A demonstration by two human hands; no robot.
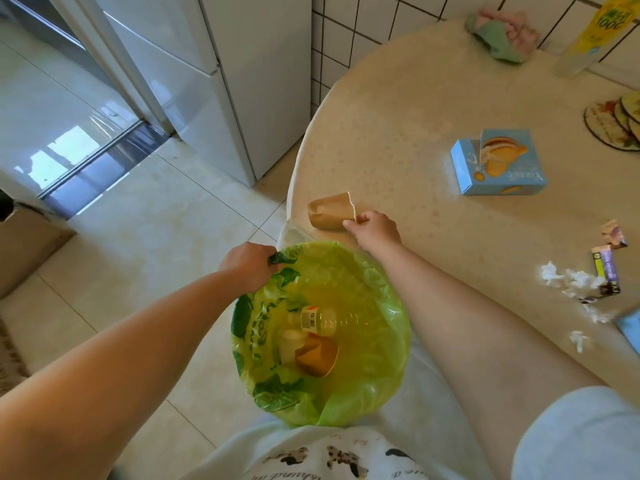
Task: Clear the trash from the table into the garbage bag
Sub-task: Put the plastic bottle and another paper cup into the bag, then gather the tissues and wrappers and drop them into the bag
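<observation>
A green garbage bag [374,299] hangs open below the table's near edge. My left hand [247,265] grips its rim on the left. Inside the bag lie a plastic bottle [320,320] and a brown paper cup [317,355]. My right hand [375,228] pinches the rim of a crumpled brown paper cup [330,211], which lies on its side at the edge of the beige table [398,109]. Further right on the table are a blue biscuit box [498,164], torn white tissue scraps [568,278] and small snack wrappers [607,268].
A yellow bottle [588,36] and a pink and green cloth [502,36] stand at the table's back by the tiled wall. Round coasters [616,123] lie at the right. A white fridge [221,81] stands left of the table on the tiled floor.
</observation>
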